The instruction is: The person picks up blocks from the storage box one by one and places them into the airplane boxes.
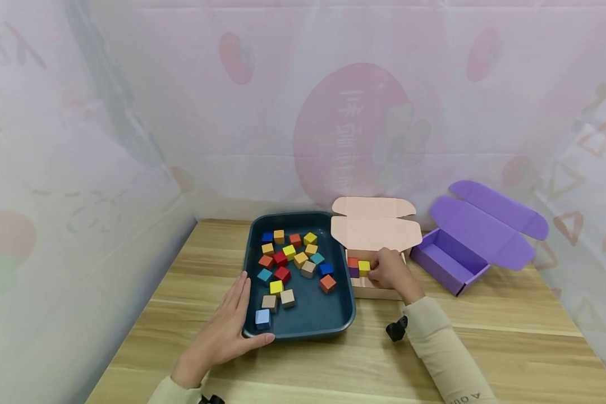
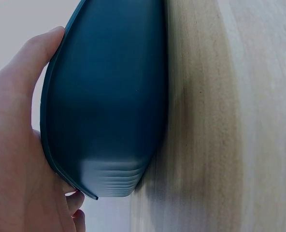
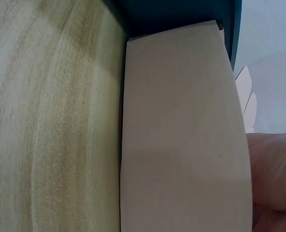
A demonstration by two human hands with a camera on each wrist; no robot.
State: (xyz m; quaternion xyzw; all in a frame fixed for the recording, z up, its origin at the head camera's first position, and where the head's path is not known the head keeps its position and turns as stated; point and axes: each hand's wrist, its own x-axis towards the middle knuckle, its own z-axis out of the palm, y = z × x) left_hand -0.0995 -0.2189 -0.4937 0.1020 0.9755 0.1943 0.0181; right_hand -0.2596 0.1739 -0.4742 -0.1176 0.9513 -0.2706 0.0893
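Note:
My left hand [image 1: 224,322] rests at the near left corner of a dark teal tray [image 1: 315,320], fingers straight along its left rim and thumb at the front rim. In the left wrist view the thumb [image 2: 34,53] lies against the rim. Inside the tray are many small coloured cubes. My right hand [image 1: 391,272] reaches into an open pale pink box [image 1: 376,293], fingers bent beside a yellow cube [image 1: 364,267]. An orange-red cube [image 1: 353,262] and a purple cube [image 1: 354,272] sit left of it. I cannot tell whether the fingers pinch a cube.
A purple box [image 1: 446,261] stands at the right with its lid [image 1: 485,224] folded back. The pink box's lid [image 1: 376,233] leans back, overlapping the tray's right rim. Printed cloth [image 1: 262,129] encloses the wooden table [image 1: 323,370] at the back and sides.

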